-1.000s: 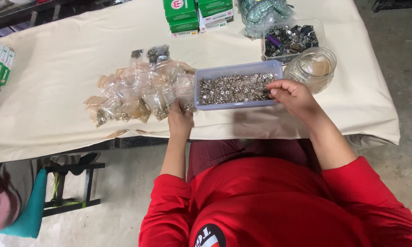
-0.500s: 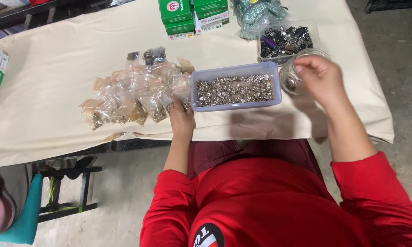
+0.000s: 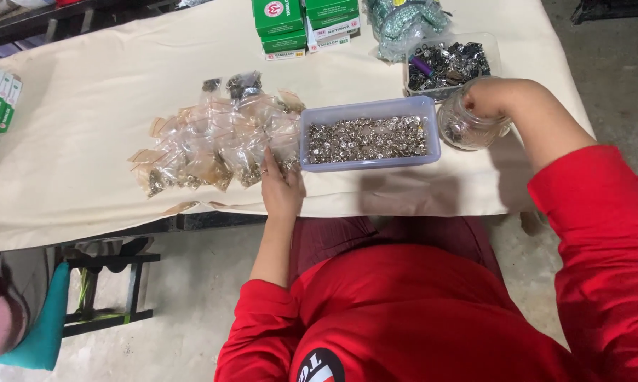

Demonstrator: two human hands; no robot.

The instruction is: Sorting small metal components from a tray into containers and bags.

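Fingers of our right hand [image 3: 492, 97] are dipping into the mouth of the clear glass jar [image 3: 467, 127], curled inward; we cannot tell whether they are pinching anything. The jar is standing upright, mouth up, just right of the lavender tray [image 3: 370, 133] of small silver fasteners, so the reach between them is short. The tray is lying with its long axis left to right along the table edge. Our left hand [image 3: 282, 185] is resting flat, fingers extended, on the near edge of the pile of small clear bags [image 3: 216, 145], apparently steadying them. We are also noting green boxes [image 3: 301, 25] and a clear tub of dark parts [image 3: 450, 62] farther back on the cream cloth [image 3: 85, 113]
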